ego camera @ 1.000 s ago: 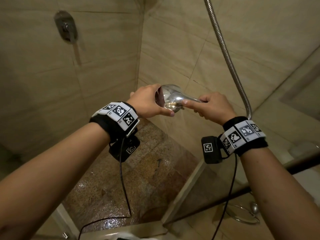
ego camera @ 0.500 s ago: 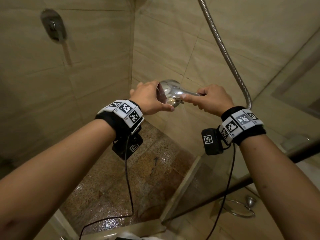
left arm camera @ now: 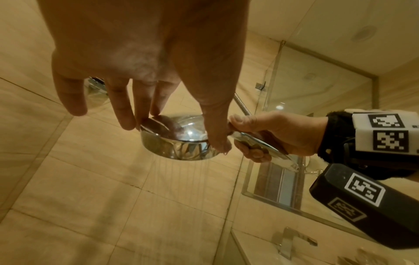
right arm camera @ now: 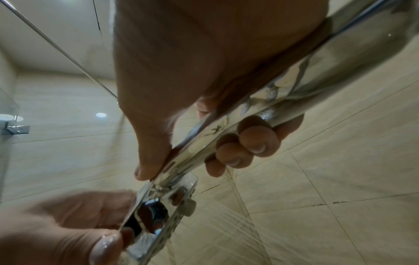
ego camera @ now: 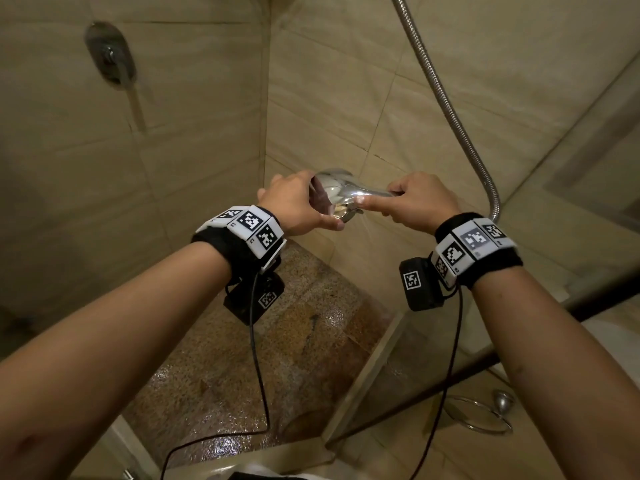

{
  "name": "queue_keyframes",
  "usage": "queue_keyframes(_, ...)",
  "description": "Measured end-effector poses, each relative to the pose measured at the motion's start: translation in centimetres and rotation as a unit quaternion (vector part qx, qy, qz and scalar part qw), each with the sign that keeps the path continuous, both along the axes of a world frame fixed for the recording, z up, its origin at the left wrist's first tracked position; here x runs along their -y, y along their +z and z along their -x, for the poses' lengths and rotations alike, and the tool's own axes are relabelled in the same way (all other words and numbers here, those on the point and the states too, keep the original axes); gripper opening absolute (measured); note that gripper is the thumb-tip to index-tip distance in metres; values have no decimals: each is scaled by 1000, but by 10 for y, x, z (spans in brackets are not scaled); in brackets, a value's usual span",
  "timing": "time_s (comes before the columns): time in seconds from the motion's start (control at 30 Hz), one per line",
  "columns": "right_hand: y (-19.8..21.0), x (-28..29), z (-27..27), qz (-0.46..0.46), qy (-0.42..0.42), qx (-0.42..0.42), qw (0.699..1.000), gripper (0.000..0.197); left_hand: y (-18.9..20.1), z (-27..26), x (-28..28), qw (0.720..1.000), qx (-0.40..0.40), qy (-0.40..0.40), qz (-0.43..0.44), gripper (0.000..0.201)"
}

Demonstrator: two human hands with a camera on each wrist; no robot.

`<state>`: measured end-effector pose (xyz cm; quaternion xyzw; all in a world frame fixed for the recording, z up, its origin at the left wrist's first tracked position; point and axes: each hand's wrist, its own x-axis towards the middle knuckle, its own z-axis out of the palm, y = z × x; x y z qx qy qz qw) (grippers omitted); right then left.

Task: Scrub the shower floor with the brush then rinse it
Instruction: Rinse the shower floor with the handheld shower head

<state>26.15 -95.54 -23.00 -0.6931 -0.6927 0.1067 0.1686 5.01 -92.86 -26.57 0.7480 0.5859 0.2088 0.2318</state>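
A chrome shower head on a metal hose is held between both hands above the wet brown shower floor. My left hand pinches the round head's rim, with fingertips on the far edge and the thumb on the near edge. My right hand is curled round the handle, thumb lying along it. In the left wrist view, thin streams of water fall from the shower head's face. No brush is in view.
Beige tiled walls meet in a corner behind the hands. A round valve plate sits on the left wall. A glass partition edges the floor on the right, and a chrome ring lies beyond it. Wrist cables hang below both arms.
Both hands keep the same hold on the shower head. The view has shifted a little, and the hands sit slightly higher in it than a second ago.
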Motion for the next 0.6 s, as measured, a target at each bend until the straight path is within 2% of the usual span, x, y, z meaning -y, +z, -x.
queue_keyframes(0.43,-6,0,4,27,21,16,999,89,-8,2,10,999,-21,7,28,61)
queue_keyframes(0.6,-6,1,5,38,21,11,999,72,-9,7,10,999,-25,5,38,63)
